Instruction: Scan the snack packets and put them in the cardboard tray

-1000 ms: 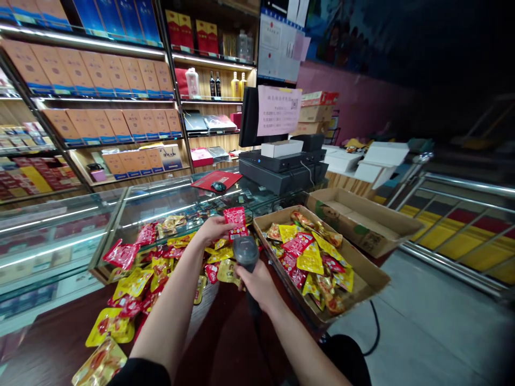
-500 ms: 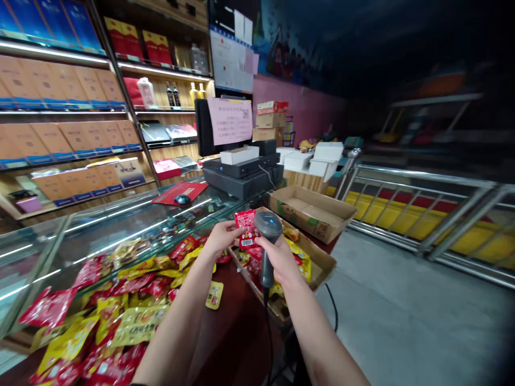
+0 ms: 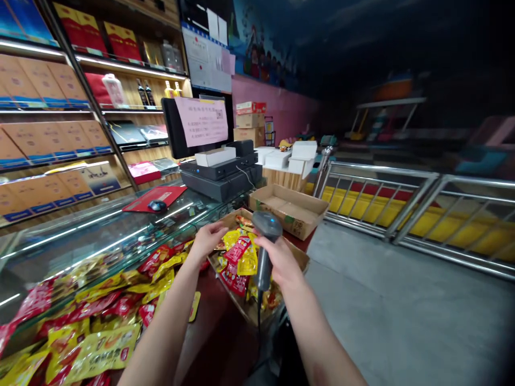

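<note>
A dark grey barcode scanner (image 3: 263,268) stands upright in my right hand (image 3: 284,261), its head up and its cord hanging down. Below and beside it is a cardboard box (image 3: 231,297) with red and yellow snack packets inside. One red snack packet (image 3: 238,249) lies on top of yellow ones there. My left hand (image 3: 210,239) hovers over the box's left edge, fingers stretched loosely with nothing visible in them. To the left, a heap of red and yellow snack packets (image 3: 104,343) covers the counter, partly behind my left forearm.
Behind the box sits another open cardboard box (image 3: 292,209). A glass display counter (image 3: 100,225) runs along the left, with a red mat (image 3: 155,198) and a mouse (image 3: 156,205). A monitor (image 3: 171,128) stands at the back. Metal railings (image 3: 378,203) are on the right.
My left hand has let go of the red snack packet, which now lies in the box, and has drawn back left. The view has turned right. The scanner stays in my right hand.
</note>
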`<action>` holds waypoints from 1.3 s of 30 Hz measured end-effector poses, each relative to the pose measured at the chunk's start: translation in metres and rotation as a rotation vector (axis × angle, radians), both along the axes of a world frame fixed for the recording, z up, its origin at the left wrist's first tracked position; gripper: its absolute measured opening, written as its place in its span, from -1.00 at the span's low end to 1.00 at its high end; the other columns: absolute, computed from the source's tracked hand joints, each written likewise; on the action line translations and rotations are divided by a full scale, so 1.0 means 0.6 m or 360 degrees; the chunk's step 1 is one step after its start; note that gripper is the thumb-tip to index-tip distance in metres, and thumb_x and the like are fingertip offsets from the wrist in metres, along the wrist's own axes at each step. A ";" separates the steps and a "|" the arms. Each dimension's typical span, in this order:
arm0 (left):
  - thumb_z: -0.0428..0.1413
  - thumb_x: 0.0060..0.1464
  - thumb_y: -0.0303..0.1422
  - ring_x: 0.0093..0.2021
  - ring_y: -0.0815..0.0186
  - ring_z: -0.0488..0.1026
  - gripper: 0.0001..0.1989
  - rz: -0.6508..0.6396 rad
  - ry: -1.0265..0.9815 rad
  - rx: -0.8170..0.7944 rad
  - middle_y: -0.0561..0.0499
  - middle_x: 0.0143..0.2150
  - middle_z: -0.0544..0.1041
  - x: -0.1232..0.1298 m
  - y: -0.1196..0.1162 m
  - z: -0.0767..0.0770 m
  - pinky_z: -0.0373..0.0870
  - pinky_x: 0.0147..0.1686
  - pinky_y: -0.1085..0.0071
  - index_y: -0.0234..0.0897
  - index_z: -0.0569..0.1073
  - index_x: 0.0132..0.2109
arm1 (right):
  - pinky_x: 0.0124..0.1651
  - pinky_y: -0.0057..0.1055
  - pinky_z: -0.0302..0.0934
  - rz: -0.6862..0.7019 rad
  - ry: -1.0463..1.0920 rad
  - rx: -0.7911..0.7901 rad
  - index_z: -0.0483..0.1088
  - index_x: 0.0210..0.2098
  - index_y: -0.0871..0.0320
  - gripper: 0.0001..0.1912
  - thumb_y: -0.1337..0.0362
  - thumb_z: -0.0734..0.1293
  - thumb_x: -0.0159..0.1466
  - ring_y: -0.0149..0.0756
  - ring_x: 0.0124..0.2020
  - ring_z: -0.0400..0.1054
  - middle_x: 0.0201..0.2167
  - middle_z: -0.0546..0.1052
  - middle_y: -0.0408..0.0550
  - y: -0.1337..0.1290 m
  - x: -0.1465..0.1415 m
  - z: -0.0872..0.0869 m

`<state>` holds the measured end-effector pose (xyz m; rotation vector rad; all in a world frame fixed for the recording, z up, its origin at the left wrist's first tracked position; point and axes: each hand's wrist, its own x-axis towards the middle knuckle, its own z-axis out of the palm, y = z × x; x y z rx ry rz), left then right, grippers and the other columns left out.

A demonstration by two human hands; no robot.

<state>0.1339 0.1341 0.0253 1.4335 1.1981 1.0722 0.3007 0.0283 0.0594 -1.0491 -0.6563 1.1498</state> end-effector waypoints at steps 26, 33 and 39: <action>0.11 -0.02 -0.28 -0.60 0.33 0.40 -0.83 0.0193 0.0866 -0.0346 0.04 -0.63 0.46 -0.278 -0.240 -0.139 0.21 -0.47 0.47 -0.24 0.51 -0.47 | -0.29 -0.40 0.21 0.0966 -0.0509 -0.0251 0.49 -0.44 0.24 -0.80 0.28 0.37 -0.07 -0.28 -0.41 0.39 -0.52 0.53 -0.13 0.005 -0.278 -0.186; 0.18 -0.09 -0.19 -0.57 0.35 0.40 -0.78 0.0291 0.0847 -0.0232 0.04 -0.52 0.50 -0.285 -0.223 -0.150 0.18 -0.52 0.50 -0.26 0.47 -0.35 | -0.23 -0.39 0.22 0.1145 -0.0486 -0.0288 0.50 -0.40 0.22 -0.79 0.29 0.35 -0.06 -0.30 -0.40 0.39 -0.51 0.53 -0.14 -0.009 -0.270 -0.188; 0.27 -0.23 -0.12 -0.44 0.27 0.47 -0.55 0.0248 0.0529 -0.0299 -0.03 -0.39 0.56 -0.285 -0.222 -0.129 0.29 -0.48 0.48 -0.30 0.46 -0.20 | -0.11 -0.32 0.26 0.1334 -0.0292 -0.0191 0.51 -0.33 0.20 -0.75 0.31 0.35 -0.04 -0.27 -0.30 0.42 -0.40 0.56 -0.09 -0.025 -0.268 -0.157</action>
